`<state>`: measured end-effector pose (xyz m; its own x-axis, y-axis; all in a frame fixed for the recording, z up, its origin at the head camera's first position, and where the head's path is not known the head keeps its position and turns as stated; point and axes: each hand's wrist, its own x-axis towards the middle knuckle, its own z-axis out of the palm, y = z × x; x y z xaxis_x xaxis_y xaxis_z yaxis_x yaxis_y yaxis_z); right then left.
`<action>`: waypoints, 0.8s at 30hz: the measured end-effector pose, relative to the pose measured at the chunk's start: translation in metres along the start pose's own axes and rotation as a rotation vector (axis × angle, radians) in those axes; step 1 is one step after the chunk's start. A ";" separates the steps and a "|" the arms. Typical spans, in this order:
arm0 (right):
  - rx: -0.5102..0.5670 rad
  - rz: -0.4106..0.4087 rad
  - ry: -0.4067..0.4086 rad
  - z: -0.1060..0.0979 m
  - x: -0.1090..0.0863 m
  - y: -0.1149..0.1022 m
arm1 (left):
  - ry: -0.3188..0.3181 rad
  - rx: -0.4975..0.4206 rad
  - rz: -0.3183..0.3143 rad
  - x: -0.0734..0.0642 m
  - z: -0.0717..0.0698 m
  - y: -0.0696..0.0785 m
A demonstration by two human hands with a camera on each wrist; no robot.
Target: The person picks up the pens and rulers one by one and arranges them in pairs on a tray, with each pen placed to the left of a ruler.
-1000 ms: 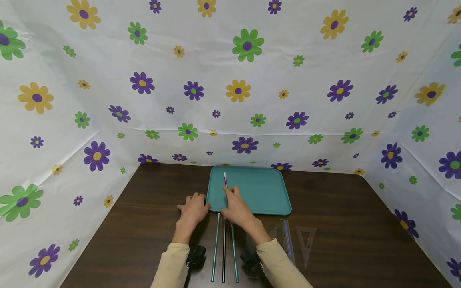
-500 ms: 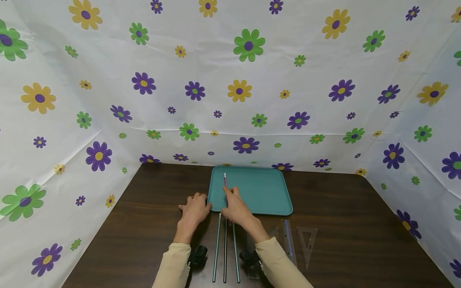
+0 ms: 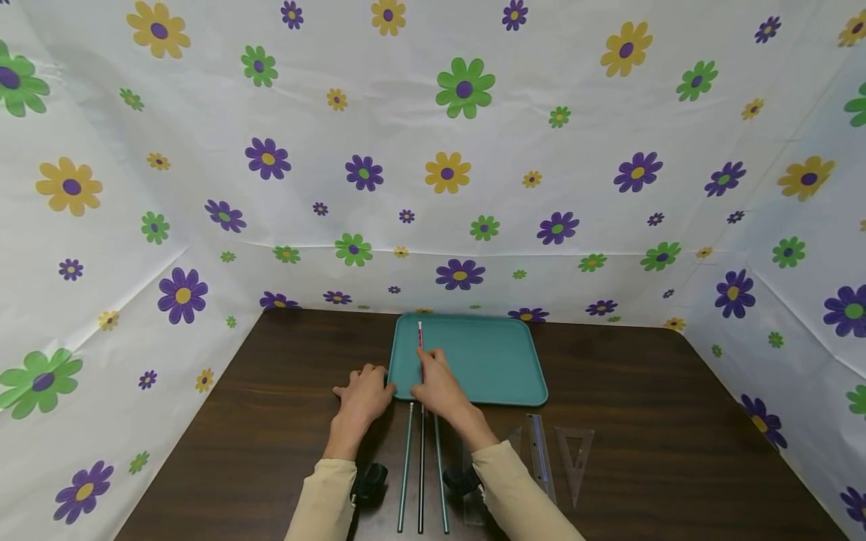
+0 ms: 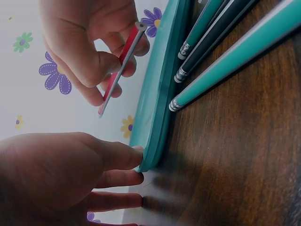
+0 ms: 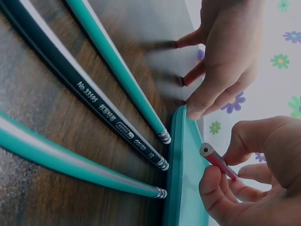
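My right hand (image 3: 441,387) pinches a red pencil (image 5: 217,161) between thumb and fingers, above the left part of the teal tray (image 3: 487,361). Its eraser end points to the back in the head view; its near end shows a dark round centre in both wrist views. My left hand (image 3: 364,392) rests at the tray's front left corner, thumb on the rim and other fingers spread out onto the table. In front of the tray lie a green pencil (image 3: 406,469), a black pencil (image 3: 422,481) and another green pencil (image 3: 442,488), eraser ends toward the tray.
Right of the pencils lie a clear ruler (image 3: 541,458) with a blue strip and a clear set square (image 3: 575,469). More clear plastic pieces are partly hidden under my right forearm. Behind the dark wooden table (image 3: 629,406) hangs a flowered white sheet (image 3: 379,210).
My right hand and the red pencil have shifted slightly left over the tray. The left hand stays at the tray's corner, and the other pencils lie as before.
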<state>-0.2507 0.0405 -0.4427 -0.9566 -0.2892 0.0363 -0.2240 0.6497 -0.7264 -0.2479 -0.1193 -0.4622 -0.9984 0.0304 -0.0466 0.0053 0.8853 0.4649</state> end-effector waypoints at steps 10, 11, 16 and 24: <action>-0.009 0.006 0.015 0.005 0.009 0.001 | -0.008 0.005 0.002 -0.001 -0.001 0.000; -0.014 0.003 0.019 0.006 0.010 0.001 | -0.008 0.005 0.002 -0.001 -0.001 -0.001; 0.021 0.028 0.018 0.009 0.013 0.006 | -0.002 0.001 0.003 -0.001 0.001 0.000; 0.007 0.027 0.052 0.010 0.016 0.011 | 0.004 0.015 0.002 0.001 0.002 -0.001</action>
<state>-0.2665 0.0361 -0.4566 -0.9707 -0.2345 0.0516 -0.1963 0.6516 -0.7327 -0.2483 -0.1188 -0.4644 -0.9987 0.0307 -0.0418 0.0085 0.8921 0.4517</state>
